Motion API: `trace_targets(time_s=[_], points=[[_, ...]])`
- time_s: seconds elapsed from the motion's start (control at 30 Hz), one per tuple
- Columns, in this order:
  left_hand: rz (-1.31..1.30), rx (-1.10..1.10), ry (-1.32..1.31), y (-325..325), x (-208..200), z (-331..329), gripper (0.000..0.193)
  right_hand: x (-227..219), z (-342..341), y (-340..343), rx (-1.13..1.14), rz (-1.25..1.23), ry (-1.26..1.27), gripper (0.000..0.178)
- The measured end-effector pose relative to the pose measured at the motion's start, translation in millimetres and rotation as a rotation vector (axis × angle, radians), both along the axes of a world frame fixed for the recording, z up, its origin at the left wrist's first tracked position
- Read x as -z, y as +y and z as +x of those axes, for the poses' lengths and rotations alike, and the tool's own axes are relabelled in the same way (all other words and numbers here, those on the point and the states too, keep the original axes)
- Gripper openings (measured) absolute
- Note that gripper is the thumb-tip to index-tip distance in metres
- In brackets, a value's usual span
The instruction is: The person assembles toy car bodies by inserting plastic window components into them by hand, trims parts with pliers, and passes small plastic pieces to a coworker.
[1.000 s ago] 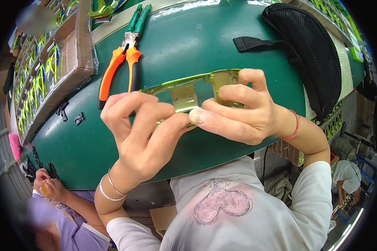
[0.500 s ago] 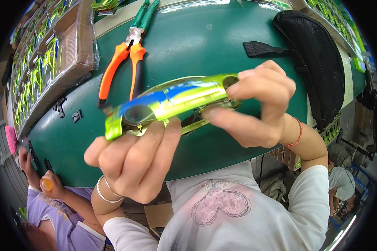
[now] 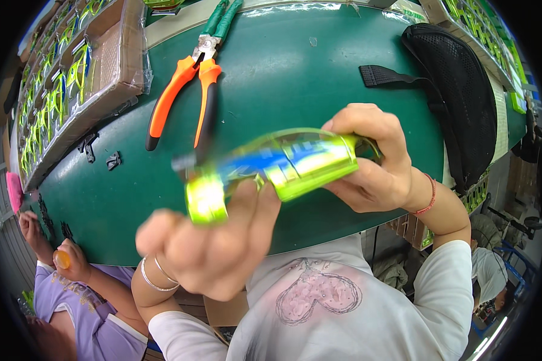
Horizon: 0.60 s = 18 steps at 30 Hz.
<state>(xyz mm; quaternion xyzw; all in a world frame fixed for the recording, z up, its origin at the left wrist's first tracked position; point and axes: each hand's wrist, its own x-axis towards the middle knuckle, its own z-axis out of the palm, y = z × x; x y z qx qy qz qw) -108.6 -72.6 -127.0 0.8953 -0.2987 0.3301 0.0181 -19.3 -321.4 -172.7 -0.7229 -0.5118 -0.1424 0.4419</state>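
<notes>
A glossy yellow-green toy car body with a blue band is held above the green table, tilted with its left end lower. My left hand, blurred by motion, grips its left part from below, fingers bent against the near side. My right hand is closed around its right end, thumb below and fingers above. A dark blurred piece shows at its left end; I cannot tell what it is. The underside is hidden.
Orange-and-black-handled pliers lie beyond, their jaws meeting green handles. Small black parts lie left. A divided cardboard box holds yellow-green pieces. A black mesh pouch is right. A co-worker's hand holds something orange.
The toy car body has moved right and nearer and turned, hiding the inside seen before. My left hand has shifted right and nearer; my right fingers have closed further around the end.
</notes>
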Motion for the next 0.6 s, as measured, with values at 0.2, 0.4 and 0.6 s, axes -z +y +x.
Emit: trace_targets(time_s=[0.2,0.4,0.6], points=[[-0.346,0.05,0.331,-0.9,4.9,18.0,0.037,-12.7,6.5,-4.5,0.022,-0.086,0.309,0.043],[-0.351,0.058,0.311,-2.1,8.0,18.7,0.038,-9.6,7.0,-4.5,0.012,-0.078,0.356,0.039],[-0.433,0.13,0.251,0.0,22.2,25.5,0.045,-9.8,10.8,-3.4,-0.001,-0.093,0.335,0.039]])
